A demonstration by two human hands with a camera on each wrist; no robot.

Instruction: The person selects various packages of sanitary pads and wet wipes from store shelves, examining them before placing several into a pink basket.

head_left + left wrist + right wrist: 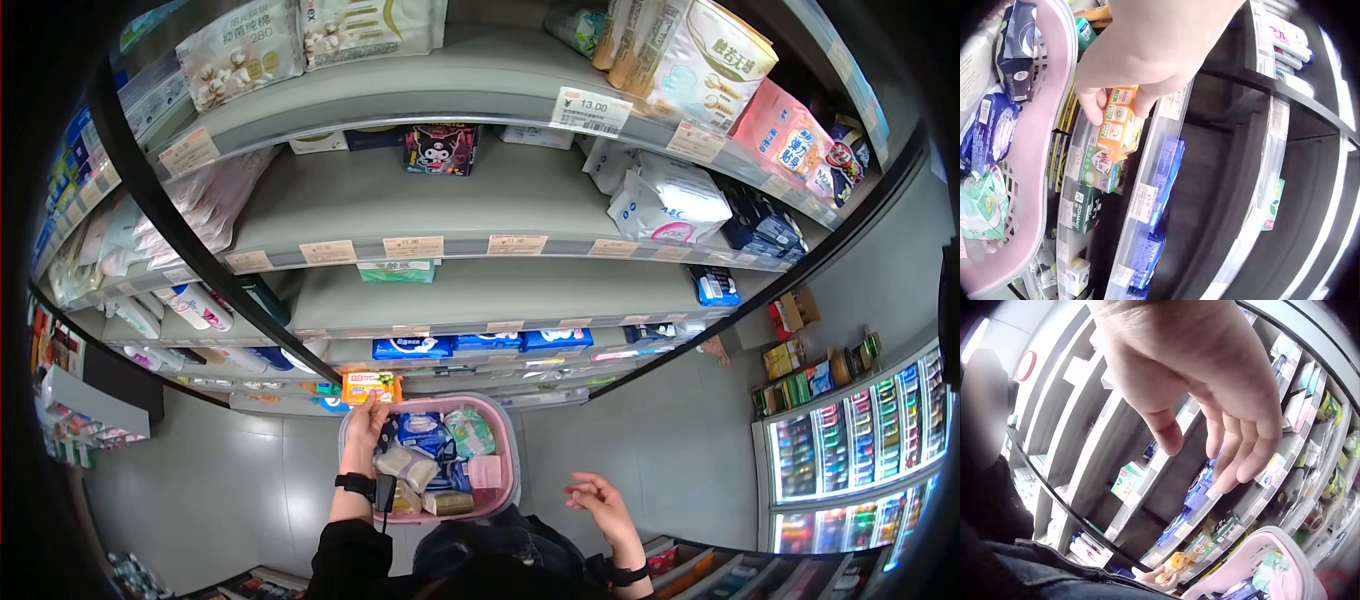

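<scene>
While the orange pack (370,386) is pinched by the left hand (364,425) at the low shelf (1141,200), over the pink basket (511,470), the right hand (598,500) is held slack and empty. Shelf-to-basket transfer is judged in hand; a lowering past the rim is called for.

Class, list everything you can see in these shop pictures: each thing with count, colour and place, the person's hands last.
shelves: several tiers, grey, ahead of the person.
price tag: one of many, white, marked 13.00, top shelf edge.
black box: one, black with a cartoon face, second shelf.
blue packs: three, blue, in a row on a lower shelf.
basket: one, pink, below the shelves, holding several packets.
orange packet: one, orange, at the low shelf beyond the basket.
drinks cooler: one, lit, far right.
left hand: one, pinches the orange packet.
right hand: one, open and holding nothing, right of the basket.
</scene>
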